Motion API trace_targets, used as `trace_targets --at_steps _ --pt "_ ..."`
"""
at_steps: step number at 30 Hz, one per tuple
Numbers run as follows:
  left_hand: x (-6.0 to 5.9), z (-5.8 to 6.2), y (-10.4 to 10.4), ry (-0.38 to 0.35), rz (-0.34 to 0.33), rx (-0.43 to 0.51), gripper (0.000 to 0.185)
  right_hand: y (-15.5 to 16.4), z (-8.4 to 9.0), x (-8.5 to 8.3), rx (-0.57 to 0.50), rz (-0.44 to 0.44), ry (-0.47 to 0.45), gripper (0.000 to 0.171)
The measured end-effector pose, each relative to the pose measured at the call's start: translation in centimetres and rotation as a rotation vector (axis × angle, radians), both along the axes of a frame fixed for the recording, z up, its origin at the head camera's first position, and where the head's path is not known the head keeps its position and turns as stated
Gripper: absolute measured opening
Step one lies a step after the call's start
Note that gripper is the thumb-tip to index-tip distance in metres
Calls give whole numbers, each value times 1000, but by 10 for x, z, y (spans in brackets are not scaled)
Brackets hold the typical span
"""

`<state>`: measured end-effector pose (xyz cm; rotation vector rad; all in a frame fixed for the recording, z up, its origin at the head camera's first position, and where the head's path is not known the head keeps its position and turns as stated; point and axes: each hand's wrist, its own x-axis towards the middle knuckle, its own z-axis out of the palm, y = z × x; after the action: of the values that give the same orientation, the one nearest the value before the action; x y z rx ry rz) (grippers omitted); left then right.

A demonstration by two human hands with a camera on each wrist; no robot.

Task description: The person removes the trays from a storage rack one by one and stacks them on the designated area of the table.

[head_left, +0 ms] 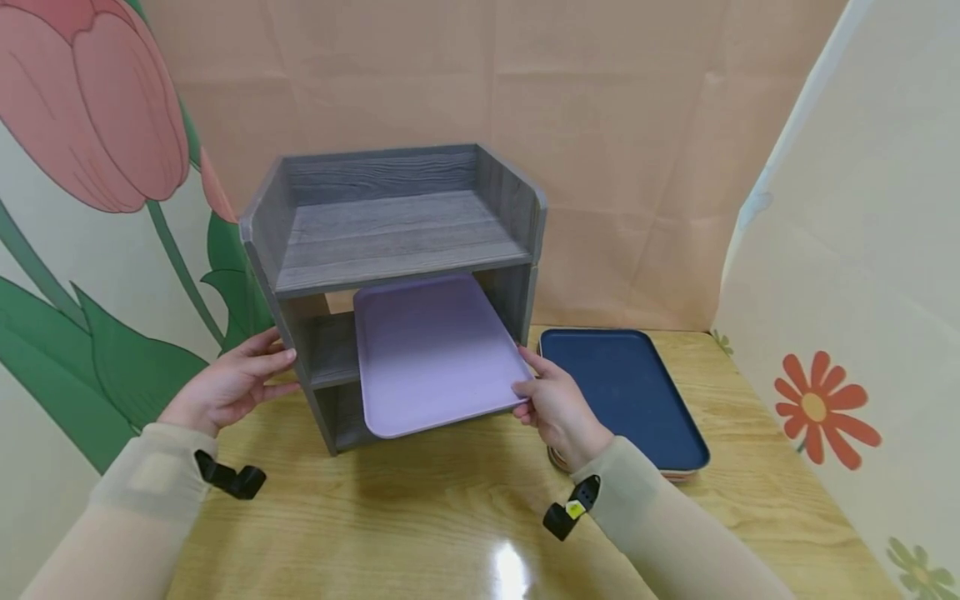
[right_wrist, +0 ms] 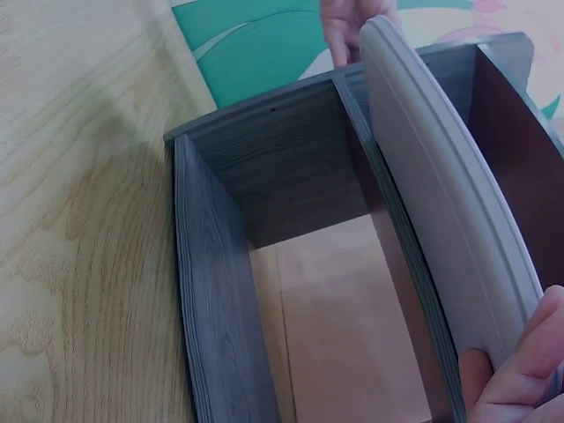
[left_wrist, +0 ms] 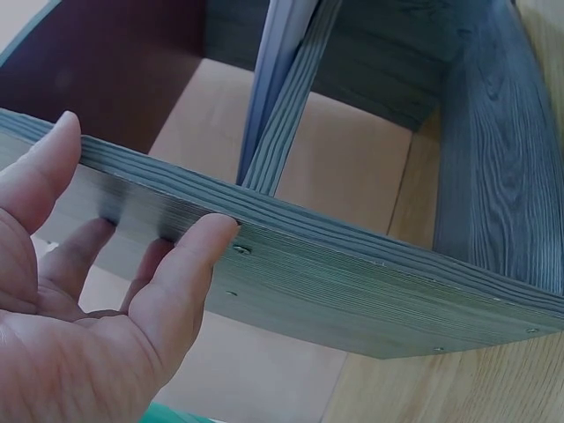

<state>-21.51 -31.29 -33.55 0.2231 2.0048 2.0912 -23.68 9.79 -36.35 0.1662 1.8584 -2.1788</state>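
Nearest the camera, two beige sleeves reach forward over the glossy wooden table (head_left: 420,517), each wrist carrying a small black device. At the end of the right sleeve, the right hand (head_left: 558,408) pinches the near right corner of the lilac tray (head_left: 435,350) between thumb and curled fingers; in the right wrist view a fingertip (right_wrist: 520,370) presses against the tray's pale rounded rim. That tray lies on the middle shelf of the grey wooden rack (head_left: 397,225), part way in, its near edge jutting out past the shelf front and skewed slightly toward the right.

On the other side, the left hand (head_left: 228,383) rests against the rack's left side panel with its fingers straight and spread, holding nothing; the left wrist view shows the fingertips (left_wrist: 207,238) touching the panel's grained edge.

Just right of the right hand, a dark blue tray (head_left: 626,396) lies flat on the table on top of other trays, only their pinkish edges showing beneath it. It sits beside the rack's right side.

Beyond the rack hangs a plain tan backdrop (head_left: 600,125), with a painted tulip panel (head_left: 90,108) to the left and a flower-printed panel (head_left: 825,408) to the right.
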Motion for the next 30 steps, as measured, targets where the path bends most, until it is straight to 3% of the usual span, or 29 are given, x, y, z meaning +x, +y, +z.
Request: trace_targets --at_steps 17,30 --pt "2 2 1 9 0 -16 73 2 1 3 9 -10 7 67" --pt "4 3 0 5 -1 25 70 15 6 17 -8 26 27 64"
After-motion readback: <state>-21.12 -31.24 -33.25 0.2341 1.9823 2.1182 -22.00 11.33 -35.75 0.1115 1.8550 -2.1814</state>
